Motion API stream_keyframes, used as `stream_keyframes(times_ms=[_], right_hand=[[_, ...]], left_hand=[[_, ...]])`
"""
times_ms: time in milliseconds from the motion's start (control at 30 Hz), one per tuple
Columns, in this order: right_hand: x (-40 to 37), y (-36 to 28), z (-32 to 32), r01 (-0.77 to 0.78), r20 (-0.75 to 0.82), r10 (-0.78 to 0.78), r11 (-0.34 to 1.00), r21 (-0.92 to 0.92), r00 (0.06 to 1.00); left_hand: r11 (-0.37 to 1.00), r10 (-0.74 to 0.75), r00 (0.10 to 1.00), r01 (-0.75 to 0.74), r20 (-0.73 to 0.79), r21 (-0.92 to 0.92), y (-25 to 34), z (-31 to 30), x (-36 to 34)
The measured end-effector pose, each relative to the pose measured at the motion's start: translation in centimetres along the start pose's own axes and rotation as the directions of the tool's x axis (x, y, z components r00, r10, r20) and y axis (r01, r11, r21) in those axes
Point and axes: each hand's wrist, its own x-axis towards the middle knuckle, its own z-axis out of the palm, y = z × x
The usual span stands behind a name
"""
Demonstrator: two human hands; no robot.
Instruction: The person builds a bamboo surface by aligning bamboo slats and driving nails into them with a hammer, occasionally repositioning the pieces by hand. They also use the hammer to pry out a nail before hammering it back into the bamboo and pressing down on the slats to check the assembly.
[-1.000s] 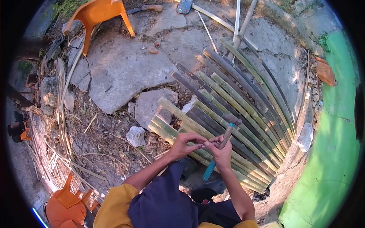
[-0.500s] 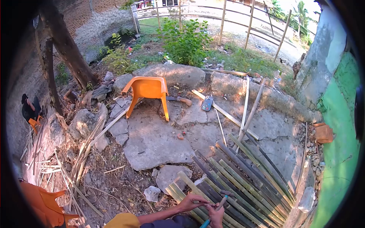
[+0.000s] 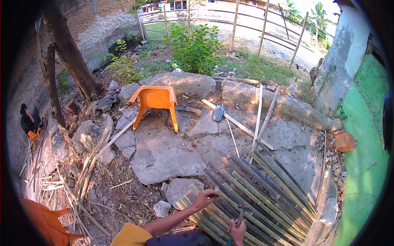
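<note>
My right hand [image 3: 237,231] is wrapped round the handle of a hammer [image 3: 241,216] low in the view. The hammer's dark head points up, over the bamboo strips [image 3: 262,201] laid side by side. My left hand [image 3: 206,199] is apart from it, to the left, above the near ends of the strips. Its fingers are pinched together; anything between them is too small to make out. The strips are green and dark, fanned out on the ground to the right of my body.
An orange plastic chair [image 3: 156,98] stands ahead, with a wooden-handled blade [image 3: 193,110] by it. A phone [image 3: 218,113] lies by a pale bamboo strip. Broken concrete [image 3: 164,160], a white stone [image 3: 162,208] and another orange chair [image 3: 47,221] are at left, a green wall [image 3: 365,172] at right.
My left hand has moved up and left, away from the right hand, where the two were together. The hammer now stands more upright. The view has shifted slightly.
</note>
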Motion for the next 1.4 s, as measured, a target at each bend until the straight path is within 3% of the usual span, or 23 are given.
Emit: stream_keyframes(times_ms=[67, 133, 233, 300, 400, 567, 633, 767, 900, 1100, 1167, 1400], right_hand=[[-1.3, -4.7, 0.5, -0.047, 0.002, 0.047, 0.996, -0.076, 0.999], [-1.5, -3.9, 0.6, -0.097, -0.029, 0.096, 0.995, -0.031, 0.995], [-2.0, -4.5, 0.8, -0.11, -0.044, 0.108, 0.993, -0.046, 0.993], [-1.9, -4.7, 0.8, -0.083, -0.046, 0.079, 0.993, -0.08, 0.996], [-1.6, -4.9, 0.7, -0.086, -0.043, 0.08, 0.984, -0.153, 0.996], [-1.4, -5.8, 1.3, -0.12, -0.016, 0.119, 0.985, -0.12, 0.993], [-1.2, -6.2, 1.8, -0.09, 0.022, 0.093, 0.99, -0.113, 0.995], [-1.1, -5.8, 2.4, -0.026, 0.025, 0.033, 0.973, -0.228, 0.999], [-0.5, -6.6, 3.4, -0.065, 0.034, 0.074, 0.976, -0.208, 0.997], [0.1, -7.8, 4.3, -0.042, 0.042, 0.052, 0.977, -0.208, 0.998], [0.0, -8.0, 4.4, 0.037, 0.053, -0.025, 0.969, -0.245, 0.998], [-0.7, -7.3, 4.1, 0.036, 0.073, -0.016, 0.955, -0.294, 0.997]], left_hand=[[1.0, 0.0, 0.999, 0.0, -0.047, -0.004, 0.0, -0.1, 1.0], [0.998, 0.021, 0.993, -0.028, -0.116, -0.064, -1.1, 0.7, 1.4], [0.943, -0.251, 0.962, 0.219, -0.105, -0.25, -0.4, 0.7, 1.7], [0.958, -0.139, 0.976, 0.09, -0.168, -0.271, -1.7, 1.0, 1.9], [0.975, -0.122, 0.99, 0.107, -0.065, -0.196, -2.4, 1.4, 1.1], [0.983, -0.125, 0.99, 0.132, 0.057, -0.129, -1.6, 2.4, 0.5], [0.996, -0.062, 0.991, 0.07, 0.122, -0.063, -1.8, 2.7, 0.6], [0.999, 0.014, 0.991, -0.021, 0.133, 0.047, -1.2, 2.7, 0.4], [0.998, 0.037, 0.992, -0.043, 0.122, 0.052, -1.4, 2.9, 0.5], [0.986, 0.116, 0.989, -0.125, 0.089, 0.113, -1.5, 3.0, 0.4], [0.985, 0.122, 0.989, -0.131, 0.079, 0.115, -1.3, 3.1, 0.4], [0.967, 0.186, 0.979, -0.197, 0.078, 0.164, -1.9, 3.0, 0.5]])
